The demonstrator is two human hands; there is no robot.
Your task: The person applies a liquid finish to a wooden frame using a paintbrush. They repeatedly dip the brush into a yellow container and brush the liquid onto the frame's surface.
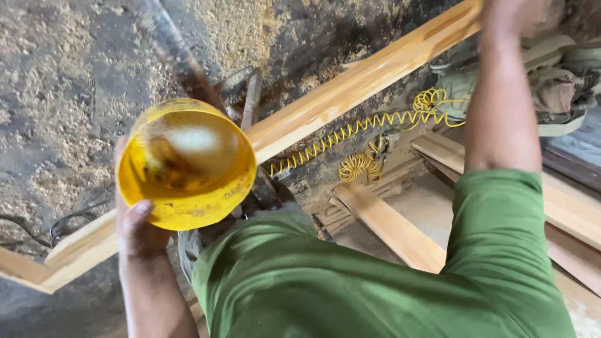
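Your left hand (139, 231) holds a yellow plastic bowl (186, 163) by its lower rim, the thumb hooked over the edge and the rest of the grip hidden behind the wall, so it is closed on the bowl. The bowl is tipped toward you, and its inside shows a brownish smear with a pale glare in the middle (whether that is liquid or only residue, you cannot tell from here).

Right behind the bowl runs a long wooden board (350, 87), lying on a slant from the lower left up to the upper right; the bowl covers part of it. A dark, rusty metal bar (178, 56) rises from behind the bowl's top edge.

Your right arm reaches up along the right side, and your right hand (510, 12) sits at the top edge over the far end of the board. It is blurred and cut off, so the state of that grip cannot be told.

Between the board and your right arm a yellow coiled hose (350, 134) trails across the sawdust-strewn floor (56, 81). More wooden planks (391, 228) lie below it, beside your green shirt (350, 281).
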